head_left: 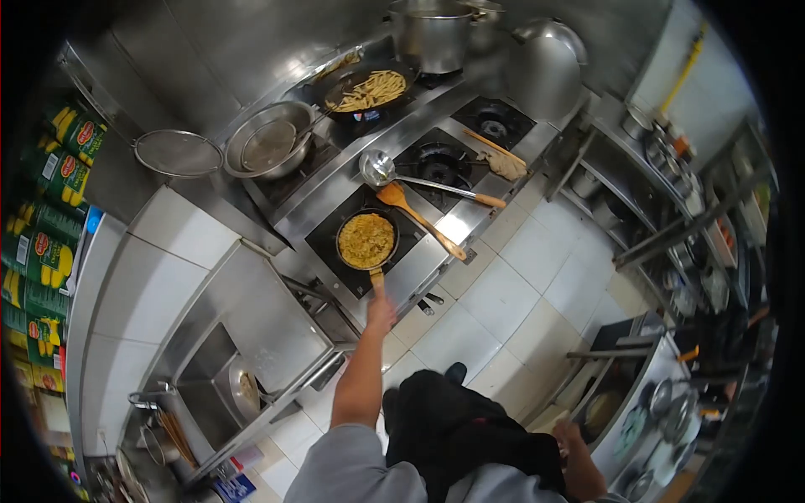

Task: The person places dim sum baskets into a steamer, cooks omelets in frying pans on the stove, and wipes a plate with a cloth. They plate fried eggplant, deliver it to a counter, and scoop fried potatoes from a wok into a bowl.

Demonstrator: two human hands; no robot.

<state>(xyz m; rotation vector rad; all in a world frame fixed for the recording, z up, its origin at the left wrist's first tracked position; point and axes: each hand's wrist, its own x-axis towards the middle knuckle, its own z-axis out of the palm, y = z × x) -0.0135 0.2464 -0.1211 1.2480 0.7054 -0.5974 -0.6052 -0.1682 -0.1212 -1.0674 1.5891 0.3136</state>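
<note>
My left hand [381,313] is wrapped round the handle [376,279] of a small frying pan on the front left burner. A round, yellow, omelette-like food [366,240] fills the pan. Right of it, a wooden spatula [419,220] lies on the stove top, its blade close to the bowl of a metal ladle [379,168] with a wooden-ended handle. My right hand [568,434] hangs low at my right side, away from the stove. Its fingers are small and unclear, so I cannot tell whether it holds anything.
Behind, a wok [323,94] holds fries [373,90]. A metal bowl [239,159] with a strainer, a stockpot [433,38] and a cloth [503,164] are around the stove. A sink [201,377] stands at left, shelves [620,159] at right, and cans [46,251] far left.
</note>
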